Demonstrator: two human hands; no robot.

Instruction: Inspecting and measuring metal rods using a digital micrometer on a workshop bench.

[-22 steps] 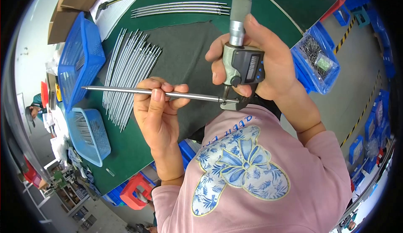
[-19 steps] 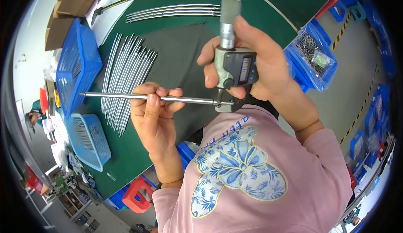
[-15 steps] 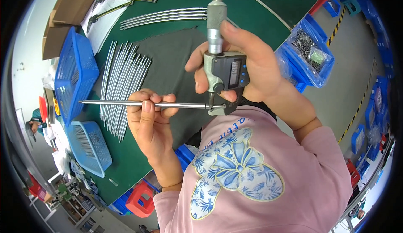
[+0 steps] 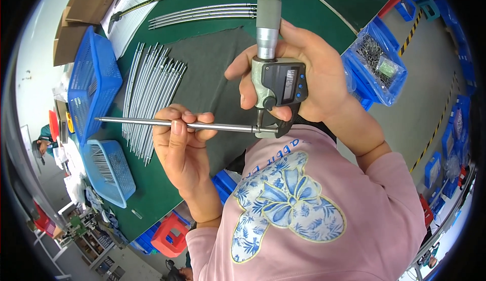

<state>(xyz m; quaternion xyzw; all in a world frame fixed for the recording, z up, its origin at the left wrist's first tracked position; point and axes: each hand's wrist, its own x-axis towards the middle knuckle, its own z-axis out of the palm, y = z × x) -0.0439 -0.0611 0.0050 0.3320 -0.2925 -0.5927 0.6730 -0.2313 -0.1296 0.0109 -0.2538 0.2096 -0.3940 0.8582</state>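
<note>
Thin metal rod [image 4: 152, 123] held level above the table, its right end seated in the measuring gap of a digital micrometer [image 4: 276, 83]. Left hand [image 4: 182, 144] pinches the rod near its middle, fingers curled over, thumb along it. Right hand [image 4: 309, 78] wraps the micrometer frame, fingers closed round it, thumb at the lower edge; thimble points up, away from the body.

Below: dark grey mat [image 4: 212, 78] on the green table [image 4: 324, 7]. Row of similar rods [image 4: 152, 96] lies on the mat's left edge; a few longer ones [image 4: 202, 13] beyond. Blue baskets [image 4: 93, 83] at left, one with small parts [image 4: 109, 172]. Blue bin [image 4: 377, 60] at right. Cardboard box [image 4: 81, 7] at far left.
</note>
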